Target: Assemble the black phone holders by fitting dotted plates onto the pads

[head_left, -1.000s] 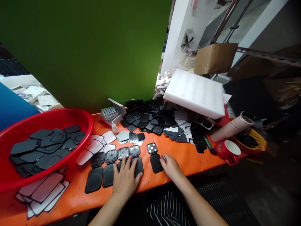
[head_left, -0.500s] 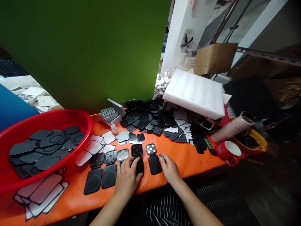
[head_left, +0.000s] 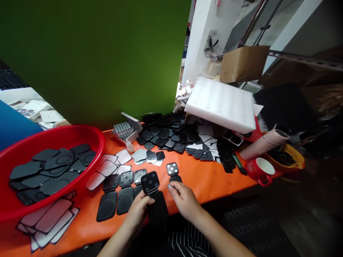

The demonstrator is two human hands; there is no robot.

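Note:
A hinged black piece [head_left: 158, 207] with round dots on its small square flap is held up off the table's front edge, with my left hand [head_left: 138, 210] closed on its left side. My right hand [head_left: 186, 200] is just to the right, thumb and fingers pinched together; what they hold, if anything, is too small to name. Behind it, another hinged piece with white dots [head_left: 172, 169] lies on the orange table [head_left: 209, 182], partly covered by the hand. Several more hinged pieces [head_left: 125, 200] stand in a row at the left.
A red basin [head_left: 100, 142] of dark pieces stands at the left, with pink-white sheets [head_left: 57, 219] beside it. Black parts [head_left: 164, 134] are heaped behind. Farther right are white foam [head_left: 221, 103], a red mug [head_left: 258, 169], a pink bottle [head_left: 264, 144] and a yellow basket [head_left: 297, 162].
My left hand has lifted the hinged black piece from the table and tilted it. My right hand has shifted left, over the lower part of the white-dotted piece.

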